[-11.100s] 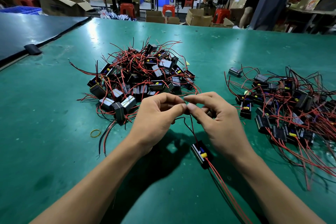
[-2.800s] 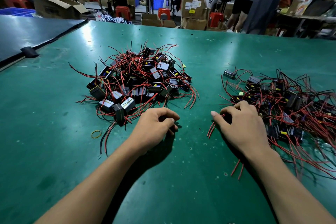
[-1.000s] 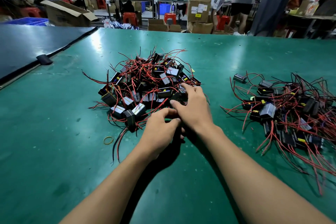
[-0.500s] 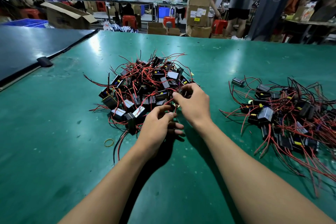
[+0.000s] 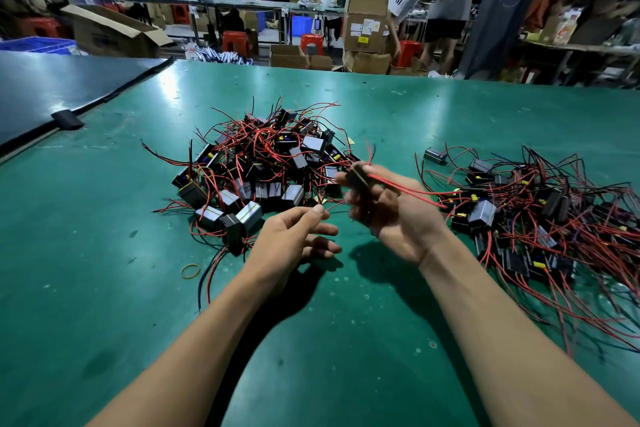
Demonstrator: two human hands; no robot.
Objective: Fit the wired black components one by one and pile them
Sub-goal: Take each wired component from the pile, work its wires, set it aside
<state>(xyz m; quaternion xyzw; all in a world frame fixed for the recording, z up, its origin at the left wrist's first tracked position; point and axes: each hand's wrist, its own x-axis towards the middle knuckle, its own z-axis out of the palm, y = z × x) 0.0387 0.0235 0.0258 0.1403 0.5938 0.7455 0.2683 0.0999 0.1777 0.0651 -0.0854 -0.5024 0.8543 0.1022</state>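
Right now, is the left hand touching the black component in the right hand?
Apart. The head view shows a clear gap between the left hand and the black component, which the right hand grips at its fingertips.

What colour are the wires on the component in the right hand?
Red wires, head view, trailing from the black component in the right hand.

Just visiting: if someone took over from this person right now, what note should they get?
Right hand grips a black box component with red wires, just pulled from the centre heap of black wired components.
Left hand hovers beside it, fingers loosely curled; any pinch unclear.
Done: finished pieces went to the right heap.
Left: fit this one, pile it, then work through the centre heap.
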